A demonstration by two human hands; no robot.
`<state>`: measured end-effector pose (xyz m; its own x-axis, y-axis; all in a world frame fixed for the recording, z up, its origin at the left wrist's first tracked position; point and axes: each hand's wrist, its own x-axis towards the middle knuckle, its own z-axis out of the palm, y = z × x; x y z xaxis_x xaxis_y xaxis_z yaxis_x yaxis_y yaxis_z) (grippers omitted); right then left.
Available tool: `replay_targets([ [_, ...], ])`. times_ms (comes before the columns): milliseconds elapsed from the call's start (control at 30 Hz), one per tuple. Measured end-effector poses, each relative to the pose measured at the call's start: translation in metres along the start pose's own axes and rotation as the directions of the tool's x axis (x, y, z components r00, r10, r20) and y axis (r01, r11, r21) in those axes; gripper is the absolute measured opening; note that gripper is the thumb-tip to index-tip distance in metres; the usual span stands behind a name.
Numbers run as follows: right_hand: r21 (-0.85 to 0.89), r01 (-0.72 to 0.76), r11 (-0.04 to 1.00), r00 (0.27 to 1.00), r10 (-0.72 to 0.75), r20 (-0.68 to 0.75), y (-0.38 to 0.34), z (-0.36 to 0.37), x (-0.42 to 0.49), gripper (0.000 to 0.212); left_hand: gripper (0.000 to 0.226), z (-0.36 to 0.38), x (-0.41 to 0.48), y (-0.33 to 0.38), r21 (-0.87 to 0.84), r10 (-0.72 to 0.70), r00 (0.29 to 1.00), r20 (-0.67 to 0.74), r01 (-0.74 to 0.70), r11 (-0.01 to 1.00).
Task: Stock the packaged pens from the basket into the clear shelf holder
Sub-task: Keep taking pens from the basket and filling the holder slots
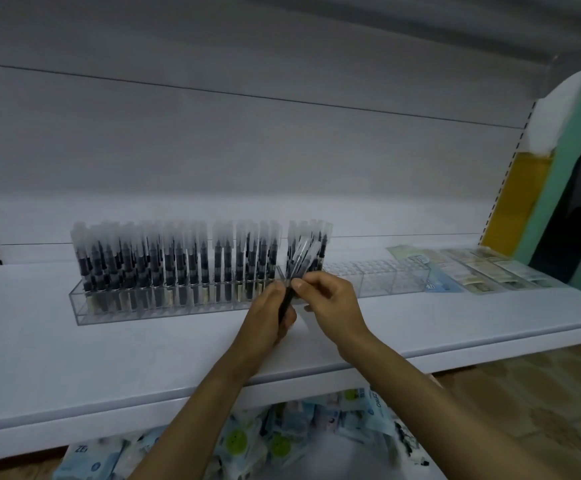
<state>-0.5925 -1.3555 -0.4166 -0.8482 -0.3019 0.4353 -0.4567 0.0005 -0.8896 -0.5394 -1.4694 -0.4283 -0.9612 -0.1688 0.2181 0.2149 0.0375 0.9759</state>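
My left hand (pixel 271 315) grips pens (pixel 301 259), right hand (pixel 330 299) pinches one; pull straight, seat upright in holder (pixel 394 277).

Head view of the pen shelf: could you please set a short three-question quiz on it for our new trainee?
1. True or false: the right end of the clear shelf holder is full of packaged pens.
2. What does the left hand grip? A) a bundle of pens B) a flat packet C) nothing
3. Fill in: the flat packets lie on the shelf to the ___ of the holder.
Key: 1 false, those sections stand empty; 2 A, while the right hand pinches at the bundle; 3 right.
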Motion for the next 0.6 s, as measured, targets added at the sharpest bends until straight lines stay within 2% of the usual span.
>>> replay_targets([
  [167,-0.033,-0.016,0.999,0.999,0.015,-0.032,0.004,-0.006,0.001,0.017,0.02,0.0,0.001,-0.006,-0.036,0.044,0.998,0.038,-0.043,0.998],
  [367,-0.023,-0.01,1.0,1.0,0.009,-0.017,0.004,-0.012,0.0,0.011,0.017,-0.003,0.0,-0.007,-0.072,0.044,0.995,0.084,-0.038,0.997],
  [600,0.048,-0.043,0.998,0.999,0.042,0.027,0.0,-0.008,-0.003,0.012,0.014,-0.004,-0.001,-0.006,-0.117,0.03,1.0,-0.009,-0.031,0.993],
])
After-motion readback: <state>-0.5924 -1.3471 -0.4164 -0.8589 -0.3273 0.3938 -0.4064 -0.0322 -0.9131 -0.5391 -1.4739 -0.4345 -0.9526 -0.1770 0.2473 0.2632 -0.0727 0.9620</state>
